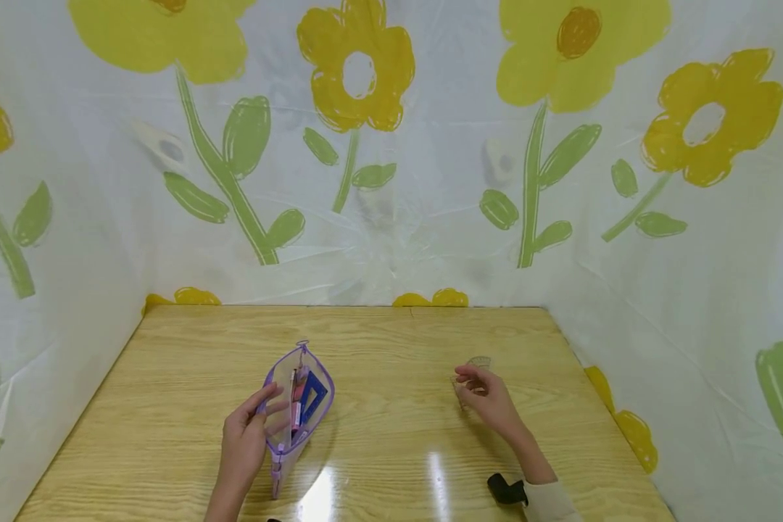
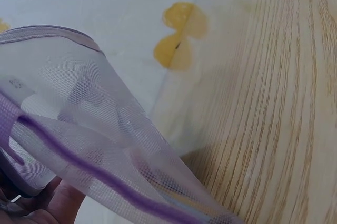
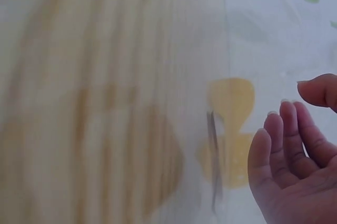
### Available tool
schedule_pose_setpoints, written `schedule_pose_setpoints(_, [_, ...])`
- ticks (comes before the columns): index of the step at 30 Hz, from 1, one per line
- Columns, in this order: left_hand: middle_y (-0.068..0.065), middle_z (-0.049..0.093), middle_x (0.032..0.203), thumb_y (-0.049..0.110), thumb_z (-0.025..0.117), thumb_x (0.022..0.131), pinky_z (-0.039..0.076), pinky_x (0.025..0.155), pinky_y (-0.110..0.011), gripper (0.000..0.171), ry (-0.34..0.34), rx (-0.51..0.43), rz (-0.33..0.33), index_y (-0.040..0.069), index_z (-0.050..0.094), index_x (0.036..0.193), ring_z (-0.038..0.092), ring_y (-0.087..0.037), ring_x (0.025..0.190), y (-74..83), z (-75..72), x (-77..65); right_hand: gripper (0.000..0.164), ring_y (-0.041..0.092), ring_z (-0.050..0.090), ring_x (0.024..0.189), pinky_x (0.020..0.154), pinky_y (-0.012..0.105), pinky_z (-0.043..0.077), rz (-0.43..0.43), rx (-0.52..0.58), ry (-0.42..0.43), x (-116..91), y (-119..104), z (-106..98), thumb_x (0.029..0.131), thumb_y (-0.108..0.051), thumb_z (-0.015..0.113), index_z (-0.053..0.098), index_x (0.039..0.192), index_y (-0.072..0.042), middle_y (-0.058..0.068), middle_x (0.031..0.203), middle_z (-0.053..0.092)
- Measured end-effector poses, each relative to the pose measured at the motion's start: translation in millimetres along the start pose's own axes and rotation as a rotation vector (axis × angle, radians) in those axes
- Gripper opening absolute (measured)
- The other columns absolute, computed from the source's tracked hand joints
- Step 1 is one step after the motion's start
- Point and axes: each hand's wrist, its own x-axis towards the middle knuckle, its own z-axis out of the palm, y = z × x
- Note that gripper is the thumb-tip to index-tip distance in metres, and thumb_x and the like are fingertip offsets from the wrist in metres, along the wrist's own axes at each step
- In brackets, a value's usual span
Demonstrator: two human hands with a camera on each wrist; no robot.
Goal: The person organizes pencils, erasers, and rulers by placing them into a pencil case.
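Observation:
My left hand (image 1: 244,438) grips the side of a mesh pencil case (image 1: 279,406) with purple trim, its fingers showing through the mesh. The case gapes at the top; inside are a blue set square (image 1: 312,397), a pink item (image 1: 296,417) and a pencil-like stick. In the left wrist view the mesh case (image 2: 105,113) fills the lower left, with part of the left hand (image 2: 60,203) below it. My right hand (image 1: 489,402) is over the table beside a clear protractor (image 1: 479,360), which it partly hides. In the right wrist view the right hand's (image 3: 295,166) thumb and fingers are apart.
A wood-grain table (image 1: 391,341) lies beneath both hands. White cloth with printed flowers (image 1: 424,239) encloses its back and sides. A black object (image 1: 507,490) sits by the right wrist at the sleeve (image 1: 548,500).

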Motion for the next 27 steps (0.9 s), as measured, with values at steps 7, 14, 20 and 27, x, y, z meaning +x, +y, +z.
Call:
schedule_pose_setpoints(7, [-0.028, 0.05, 0.144, -0.011, 0.021, 0.099, 0.062, 0.086, -0.021, 0.052, -0.017, -0.006, 0.024, -0.013, 0.044, 0.145, 0.064, 0.003, 0.103, -0.3, -0.6, -0.8, 0.033, 0.027, 0.067, 0.099, 0.082, 0.021, 0.059, -0.013, -0.008, 0.066, -4, 23, -13, 0.095, 0.0, 0.067, 0.063, 0.127, 0.009, 0.027, 0.115, 0.067])
schedule_pose_setpoints(14, [-0.027, 0.051, 0.143, -0.011, 0.023, 0.099, 0.062, 0.087, -0.022, 0.051, -0.01, -0.001, 0.007, -0.012, 0.046, 0.144, 0.064, 0.002, 0.103, 0.4, 1.1, -2.0, 0.034, 0.023, 0.063, 0.1, 0.078, 0.021, 0.057, 0.19, -0.059, 0.137, -5, 21, -25, 0.096, 0.0, 0.065, 0.064, 0.129, 0.004, 0.023, 0.119, 0.067])
schedule_pose_setpoints(20, [-0.027, 0.051, 0.144, -0.009, 0.024, 0.101, 0.062, 0.086, -0.021, 0.049, -0.01, 0.022, 0.018, -0.012, 0.046, 0.144, 0.063, 0.004, 0.102, 1.1, 1.3, -2.1, 0.04, 0.03, 0.062, 0.102, 0.073, 0.024, 0.056, 0.266, -0.093, 0.148, -2, 21, -33, 0.096, -0.002, 0.063, 0.058, 0.135, 0.006, 0.026, 0.126, 0.061])
schedule_pose_setpoints(27, [-0.028, 0.049, 0.146, -0.01, 0.022, 0.1, 0.062, 0.086, -0.021, 0.05, -0.027, 0.005, 0.017, -0.013, 0.043, 0.146, 0.063, 0.005, 0.102, 1.5, 1.0, -2.1, 0.055, 0.045, 0.054, 0.121, 0.09, 0.044, 0.06, 0.322, -0.118, 0.125, 9, 29, -41, 0.097, -0.009, 0.065, 0.044, 0.145, 0.01, 0.032, 0.135, 0.051])
